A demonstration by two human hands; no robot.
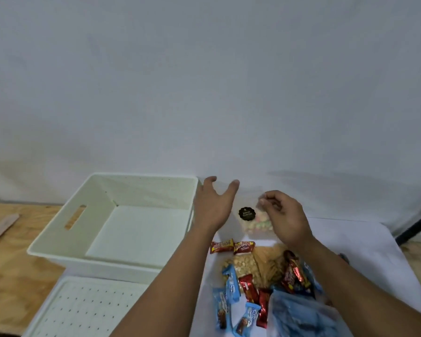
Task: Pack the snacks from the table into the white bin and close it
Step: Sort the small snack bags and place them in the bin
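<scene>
Plywood table (pixel 15 268) against blank white wall (pixel 204 81), hands holding a clear snack bag (pixel 250 215): left (pixel 213 205) spread, right (pixel 283 215) pinching.

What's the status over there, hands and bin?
Left hand open, right hand pinching clear candy bag. White bin empty, lid off. Snacks unpacked.

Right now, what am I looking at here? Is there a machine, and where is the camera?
No machine: a person's two bare hands, filmed by a camera worn on the head, looking down. The left hand is spread open beside the empty white bin; the right hand pinches the top of a clear bag of pastel sweets. The bin's perforated lid lies in front of it. Wrapped snacks are piled on a white sheet over a wooden table.
</scene>
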